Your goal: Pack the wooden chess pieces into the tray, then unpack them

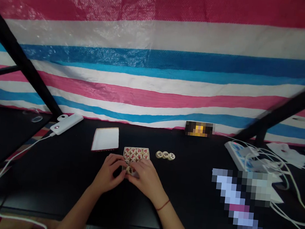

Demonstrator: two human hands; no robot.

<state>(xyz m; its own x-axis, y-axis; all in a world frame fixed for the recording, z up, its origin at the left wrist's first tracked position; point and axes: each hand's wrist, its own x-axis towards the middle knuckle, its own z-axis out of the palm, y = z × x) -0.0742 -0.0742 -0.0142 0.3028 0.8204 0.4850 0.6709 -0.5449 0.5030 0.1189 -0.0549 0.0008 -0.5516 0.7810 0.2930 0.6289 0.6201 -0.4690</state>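
A small box of round Chinese chess pieces lies on the black table, its far rows showing red characters. Over its near part, both hands meet at one chess piece with a dark character. My left hand has its fingers curled at the piece's left side. From the other side my right hand, with a thin band on the wrist, pinches the same piece. The fingers hide much of the box's near rows. Right of the box, three chess pieces with dark characters lie in a line, touching or overlapping.
A white box lid lies left of the chess box. Farther left is a white power strip with a cable. Another power strip with tangled white cables occupies the right. A striped sheet hangs behind the table.
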